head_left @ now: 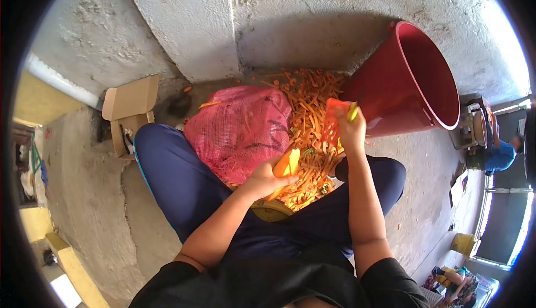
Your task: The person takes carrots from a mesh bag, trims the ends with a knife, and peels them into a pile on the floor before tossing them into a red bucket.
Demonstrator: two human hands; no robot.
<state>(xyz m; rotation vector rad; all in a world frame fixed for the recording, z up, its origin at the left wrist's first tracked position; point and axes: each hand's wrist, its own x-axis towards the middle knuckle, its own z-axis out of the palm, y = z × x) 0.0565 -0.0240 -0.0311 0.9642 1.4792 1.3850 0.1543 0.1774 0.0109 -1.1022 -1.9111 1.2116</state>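
– Black shirt (251,280) nearest the lens. Hands?
– Left hand (267,180): curled round a carrot (287,163), near the yellow tub (271,212). Right hand (353,134): closed on an orange-red slotted tool (333,119), raised, apart from the carrot; blade not discernible.
– Outward?
– Peelings (310,104) heaped between pink mesh sack (240,126) and red bucket (385,79); wall (301,1) behind.
– Failure modes?
– Judgement: loose grip could drop the carrot into the peelings; if the tool cuts, a hasty stroke could nick the left hand.
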